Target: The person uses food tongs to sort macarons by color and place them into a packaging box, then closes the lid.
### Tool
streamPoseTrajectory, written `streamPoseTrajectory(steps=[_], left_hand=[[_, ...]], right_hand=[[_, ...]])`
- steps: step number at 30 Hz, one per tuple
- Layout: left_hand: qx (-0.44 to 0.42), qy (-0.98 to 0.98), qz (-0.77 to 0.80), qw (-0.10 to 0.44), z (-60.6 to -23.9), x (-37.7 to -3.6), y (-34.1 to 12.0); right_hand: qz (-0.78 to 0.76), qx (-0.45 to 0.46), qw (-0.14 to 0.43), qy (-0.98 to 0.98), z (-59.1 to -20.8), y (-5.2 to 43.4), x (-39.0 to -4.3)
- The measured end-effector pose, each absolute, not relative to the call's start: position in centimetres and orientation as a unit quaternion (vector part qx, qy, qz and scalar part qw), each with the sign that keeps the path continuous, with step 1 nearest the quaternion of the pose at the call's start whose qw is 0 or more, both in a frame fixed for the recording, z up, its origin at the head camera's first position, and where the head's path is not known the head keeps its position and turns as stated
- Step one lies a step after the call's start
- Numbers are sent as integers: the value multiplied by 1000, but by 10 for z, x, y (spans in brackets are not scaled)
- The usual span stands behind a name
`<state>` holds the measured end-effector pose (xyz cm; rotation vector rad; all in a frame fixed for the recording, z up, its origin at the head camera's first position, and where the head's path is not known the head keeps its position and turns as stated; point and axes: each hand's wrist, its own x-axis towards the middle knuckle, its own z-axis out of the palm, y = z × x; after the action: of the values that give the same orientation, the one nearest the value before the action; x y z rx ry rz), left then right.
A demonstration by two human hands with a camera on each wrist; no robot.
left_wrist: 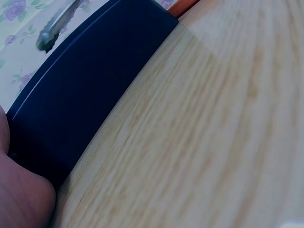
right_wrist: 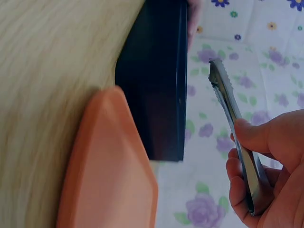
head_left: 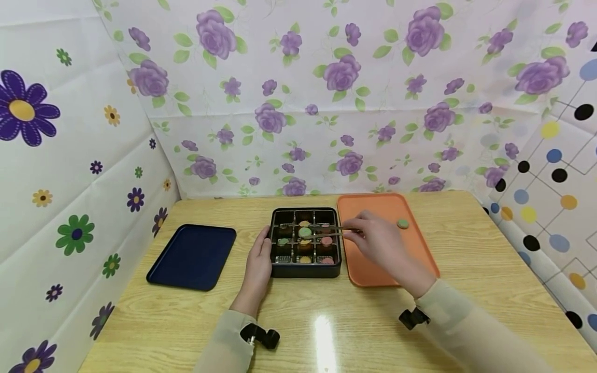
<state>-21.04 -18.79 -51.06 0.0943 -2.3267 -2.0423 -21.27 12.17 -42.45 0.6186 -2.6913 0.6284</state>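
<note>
- No readable text, labels, brands, numbers or signs in any view.
- Wall sheets carry only printed flowers and dots; trays, box and tongs are unmarked.

Compartment box [head_left: 305,237] mid-worktop [head_left: 326,316], flat tray [head_left: 192,256] to its left, second tray [head_left: 415,243] touching its right, one round sweet [head_left: 402,223] on it

A makeshift recording booth: floral sheets [head_left: 326,103] wall a wooden table [head_left: 466,290].
</note>
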Motion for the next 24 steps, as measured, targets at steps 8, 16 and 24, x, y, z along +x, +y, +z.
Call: streamPoseTrajectory(steps=[8, 16, 24], left_hand=[[27, -754, -656, 23, -512, -211, -189], [27, -753, -658, 24, -513, -212, -189], [24, -752, -658, 24, -512, -211, -189]], right_hand=[[199, 244, 166, -935, -431, 91, -208], [207, 251, 148, -934, -437, 77, -207], [202, 259, 147, -933, -442, 74, -207]])
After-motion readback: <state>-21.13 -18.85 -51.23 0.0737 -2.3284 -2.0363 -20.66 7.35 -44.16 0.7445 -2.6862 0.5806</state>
